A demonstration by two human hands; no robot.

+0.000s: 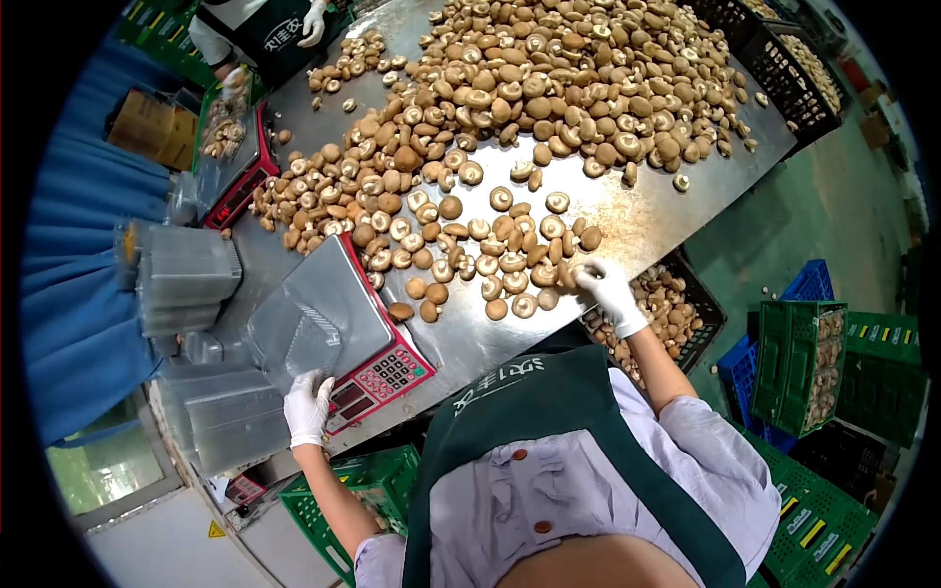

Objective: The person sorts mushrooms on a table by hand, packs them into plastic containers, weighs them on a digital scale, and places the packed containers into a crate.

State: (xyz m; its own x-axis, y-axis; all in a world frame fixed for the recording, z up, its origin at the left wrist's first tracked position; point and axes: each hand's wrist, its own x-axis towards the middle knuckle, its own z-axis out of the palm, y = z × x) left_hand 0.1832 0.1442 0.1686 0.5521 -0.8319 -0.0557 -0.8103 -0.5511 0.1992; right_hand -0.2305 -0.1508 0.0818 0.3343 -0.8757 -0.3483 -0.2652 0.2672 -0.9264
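Observation:
A white glove covers my left hand (308,407), which rests at the near left corner of a red digital scale (377,382). On the scale lies a clear plastic tray (319,314), its near edge close to my left fingers. My gloved right hand (608,291) is at the near edge of the metal table, its fingers closed around a brown mushroom (570,272). Loose mushrooms (510,245) lie just left of my right hand, caps and stems facing various ways. Farther back is a large mushroom heap (559,78).
Stacked clear trays (186,274) stand at the left, beside a second scale (235,186). A co-worker (274,34) stands across the metal table (706,206). A black crate of mushrooms (676,314) sits below the right edge. Green crates (804,363) are at the right.

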